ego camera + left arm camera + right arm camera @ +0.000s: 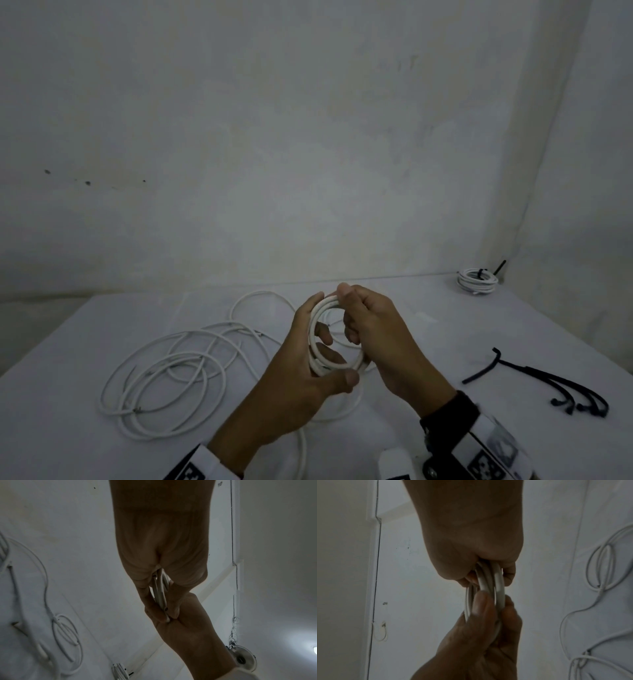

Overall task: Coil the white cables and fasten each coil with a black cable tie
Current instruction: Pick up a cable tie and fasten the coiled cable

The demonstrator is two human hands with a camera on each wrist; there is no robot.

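While both hands curl around it at frame centre, the left hand [308, 356] and right hand [380, 339] clamp a small white cable coil [320, 359]. Loose white cables [164, 380] sprawl lower left, black cable ties [561, 387] lie lower right, and a tied coil [478, 281] sits far right.

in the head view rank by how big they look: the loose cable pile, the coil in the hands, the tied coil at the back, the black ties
1. loose cable pile
2. black ties, spread wide
3. coil in the hands, near the camera and partly covered, so its place against the ties is unsure
4. tied coil, smallest, but farthest away
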